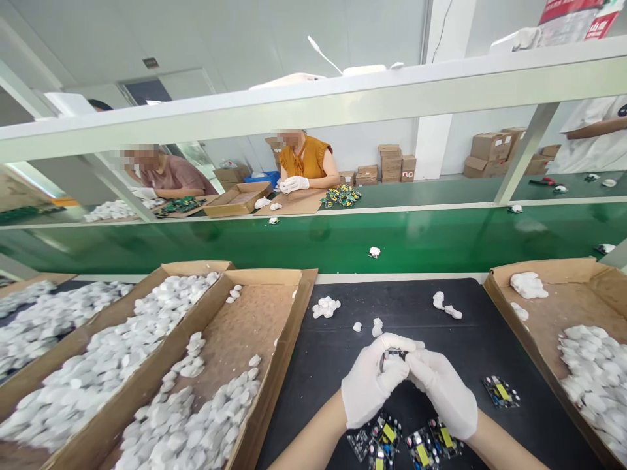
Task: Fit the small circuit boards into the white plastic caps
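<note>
My left hand (369, 385), in a white glove, is closed around a small circuit board (392, 356), whose edge and pale top show between thumb and fingers. Close against its right side is my gloved right hand (445, 391), its fingertips pinched together and meeting the left fingers; what lies between them is hidden. Below my hands, several circuit boards with yellow parts (386, 432) lie on the black mat (313, 398). One more board (501, 391) rests apart to the right. Small white pads (377, 328) and a clump of white pads (326, 307) lie beyond my hands.
Cardboard trays of white pads stand left (294, 339) and right (509, 313). Behind the mat runs a green conveyor (441, 238) carrying a few small pieces. A white shelf beam (343, 98) crosses overhead. Co-workers sit opposite, one in an orange top (313, 160) with gloved hands.
</note>
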The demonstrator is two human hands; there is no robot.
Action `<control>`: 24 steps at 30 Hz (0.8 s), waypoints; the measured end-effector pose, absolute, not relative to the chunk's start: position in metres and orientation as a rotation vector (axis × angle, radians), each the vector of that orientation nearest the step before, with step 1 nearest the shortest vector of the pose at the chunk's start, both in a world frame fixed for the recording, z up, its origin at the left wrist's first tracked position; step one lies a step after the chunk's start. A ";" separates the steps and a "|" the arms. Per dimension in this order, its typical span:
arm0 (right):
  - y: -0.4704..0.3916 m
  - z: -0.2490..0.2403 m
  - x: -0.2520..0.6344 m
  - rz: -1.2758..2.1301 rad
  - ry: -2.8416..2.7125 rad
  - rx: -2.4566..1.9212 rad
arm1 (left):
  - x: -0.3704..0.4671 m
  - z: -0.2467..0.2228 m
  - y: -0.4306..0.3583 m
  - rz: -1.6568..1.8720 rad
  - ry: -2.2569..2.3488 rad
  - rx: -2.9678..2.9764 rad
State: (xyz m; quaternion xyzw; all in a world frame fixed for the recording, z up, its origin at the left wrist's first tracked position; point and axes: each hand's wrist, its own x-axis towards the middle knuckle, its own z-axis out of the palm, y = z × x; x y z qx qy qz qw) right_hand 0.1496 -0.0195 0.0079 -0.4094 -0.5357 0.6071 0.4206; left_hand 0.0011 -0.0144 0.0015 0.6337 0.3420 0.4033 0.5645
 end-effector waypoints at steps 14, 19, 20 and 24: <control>-0.015 0.001 0.142 1.986 -0.747 -0.703 | 0.006 0.001 -0.012 1.065 1.102 2.077; -0.018 0.005 0.145 1.905 -0.954 -0.724 | 0.008 0.000 -0.014 1.107 1.128 2.085; -0.019 0.006 0.145 1.886 -0.990 -0.729 | 0.008 0.000 -0.014 1.102 1.128 2.066; -0.020 0.004 0.144 1.781 -1.055 -0.763 | 0.007 0.002 -0.015 1.049 1.162 2.024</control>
